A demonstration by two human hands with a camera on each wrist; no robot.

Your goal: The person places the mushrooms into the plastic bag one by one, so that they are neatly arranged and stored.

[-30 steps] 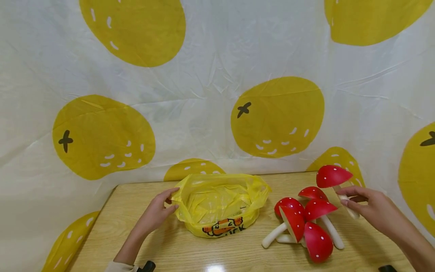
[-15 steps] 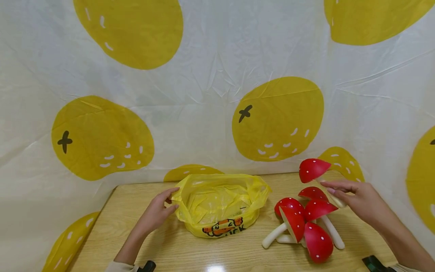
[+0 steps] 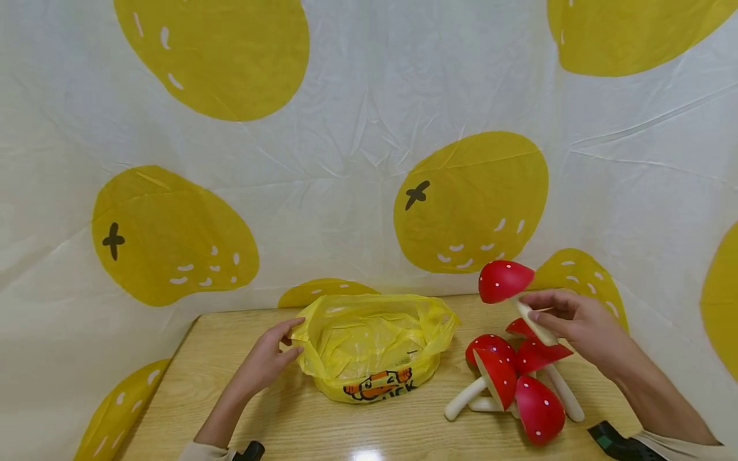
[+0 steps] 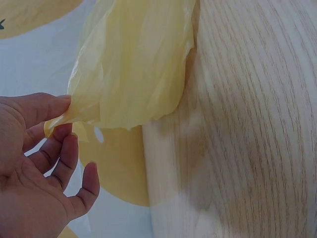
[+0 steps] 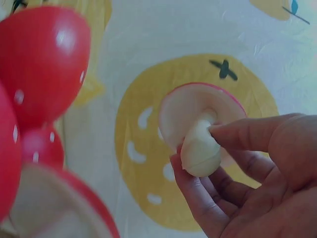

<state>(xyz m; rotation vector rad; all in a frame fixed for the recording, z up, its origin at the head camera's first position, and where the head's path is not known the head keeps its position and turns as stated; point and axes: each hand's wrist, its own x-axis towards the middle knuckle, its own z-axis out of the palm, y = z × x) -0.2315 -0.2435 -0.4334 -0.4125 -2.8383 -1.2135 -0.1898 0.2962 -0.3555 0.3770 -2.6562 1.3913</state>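
One raised red mushroom [image 3: 506,282], right of the yellow bag [image 3: 331,384] | looks light, stiff, slick-ish | right fingers [image 3: 544,298] pinch its stem [image 5: 199,152], best hold imo | left fingers [image 4: 47,105] pinch bag's edge

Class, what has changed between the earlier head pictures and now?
The right grip, holding a mushroom by its stem, moved left and slightly up in the head view, toward the yellow bag. Nothing was released. The left grip, bag and mushroom pile stayed put.

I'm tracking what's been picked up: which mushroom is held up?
The mushroom pinched by its stem in the right hand; the others lie piled on the table.
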